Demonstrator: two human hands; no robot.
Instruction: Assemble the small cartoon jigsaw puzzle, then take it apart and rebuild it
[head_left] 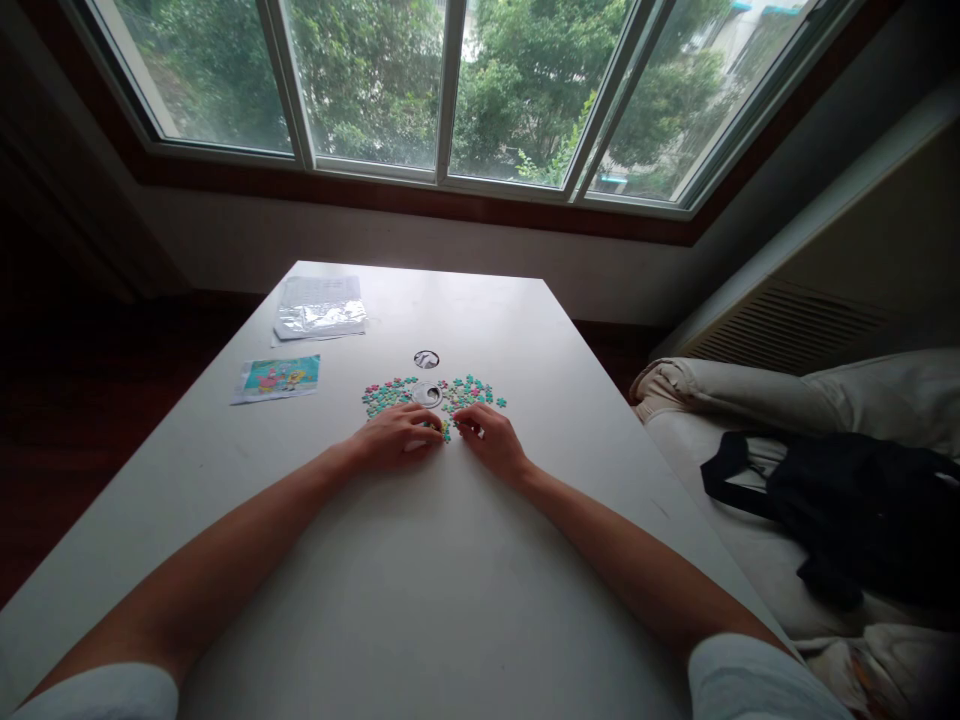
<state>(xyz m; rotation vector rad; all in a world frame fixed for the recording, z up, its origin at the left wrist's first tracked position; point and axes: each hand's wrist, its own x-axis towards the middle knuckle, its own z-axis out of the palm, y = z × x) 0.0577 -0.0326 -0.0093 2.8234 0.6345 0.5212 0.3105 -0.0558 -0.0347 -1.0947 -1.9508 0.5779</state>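
Small jigsaw puzzle pieces (386, 397), mostly teal with some pink and yellow, are spread across the middle of the white table (420, 600). My left hand (401, 432) rests at their near edge, fingers curled against a small cluster of yellow and teal pieces (446, 431) that it partly hides. Facing it from the other side, my right hand (493, 440) has its thumb and fingertips pinched together at the same cluster. What sits between the fingertips is small and mostly covered. A round silvery lid-like disc (424, 396) lies among the pieces, just beyond my hands.
A dark-rimmed round object (427, 359) lies beyond the pieces. To the left are a cartoon picture sheet (281, 377) and papers with a clear plastic bag (319, 308). Right of the table, a black garment or bag (862, 510) lies on a pale sofa (675, 440). Windows (442, 90) are ahead.
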